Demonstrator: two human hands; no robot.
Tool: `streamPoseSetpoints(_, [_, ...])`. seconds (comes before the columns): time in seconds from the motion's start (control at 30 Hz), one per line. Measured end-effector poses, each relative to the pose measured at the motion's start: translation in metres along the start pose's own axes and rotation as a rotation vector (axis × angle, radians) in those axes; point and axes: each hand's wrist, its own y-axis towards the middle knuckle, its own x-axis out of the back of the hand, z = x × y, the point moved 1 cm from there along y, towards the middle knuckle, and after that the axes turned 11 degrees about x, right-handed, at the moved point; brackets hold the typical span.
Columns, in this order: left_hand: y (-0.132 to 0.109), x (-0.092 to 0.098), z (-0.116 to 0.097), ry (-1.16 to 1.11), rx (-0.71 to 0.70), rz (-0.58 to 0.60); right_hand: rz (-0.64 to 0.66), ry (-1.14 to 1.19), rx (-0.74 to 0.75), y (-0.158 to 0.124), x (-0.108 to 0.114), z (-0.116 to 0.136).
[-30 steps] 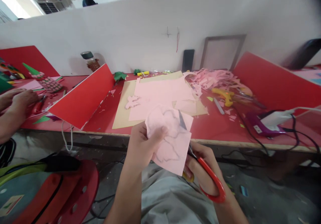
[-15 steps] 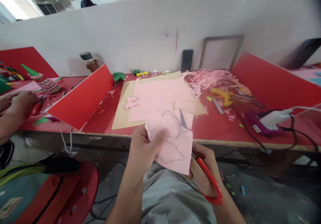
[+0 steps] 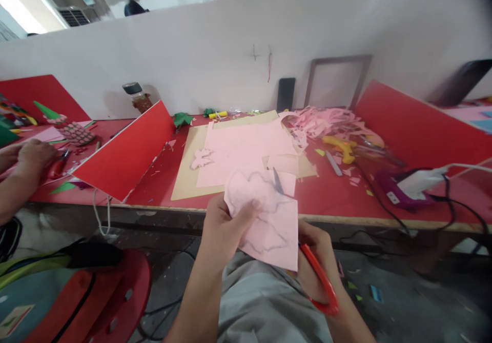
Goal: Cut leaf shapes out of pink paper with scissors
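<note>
My left hand (image 3: 230, 225) pinches a pink sheet of paper (image 3: 269, 235) by its left side, thumb on top. Pencilled wavy outlines run over the sheet. Low on the right, my right hand (image 3: 315, 250) is closed around the red-handled scissors (image 3: 326, 286). One dark blade shows above the sheet's cut upper edge, and the rest of the blades lies behind the paper. Beyond my hands, larger pink paper (image 3: 246, 138) rests on a tan board (image 3: 184, 179). A small cut-out pink shape (image 3: 202, 158) with a pencilled edge lies on its left part.
A red divider panel (image 3: 126, 153) stands left, another (image 3: 418, 133) right. Shredded pink strips (image 3: 326, 120), a yellow glue gun (image 3: 342, 148) and a purple power block (image 3: 400, 186) with cables lie right. A co-worker's hands (image 3: 34, 153) are at far left. A phone (image 3: 286, 94) leans against the wall.
The pink sheet and my left hand have shifted slightly right and down. The scissor blade shows a little less above the sheet, and the red handle has moved slightly left.
</note>
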Motion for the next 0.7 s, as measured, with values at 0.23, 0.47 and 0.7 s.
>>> streamPoseSetpoints(0.23, [0.004, 0.006, -0.002, -0.013, -0.014, 0.028, 0.064, -0.061, -0.101, -0.004, 0.006, -0.003])
streamPoseSetpoints(0.47, [0.004, 0.010, -0.008, 0.008, -0.018, 0.073, 0.072, -0.149, -0.032, -0.002, 0.010, 0.008])
streamPoseSetpoints(0.7, [0.006, 0.014, -0.005, 0.050, 0.001, 0.110, 0.119, -0.343, 0.105, -0.001, 0.021, 0.001])
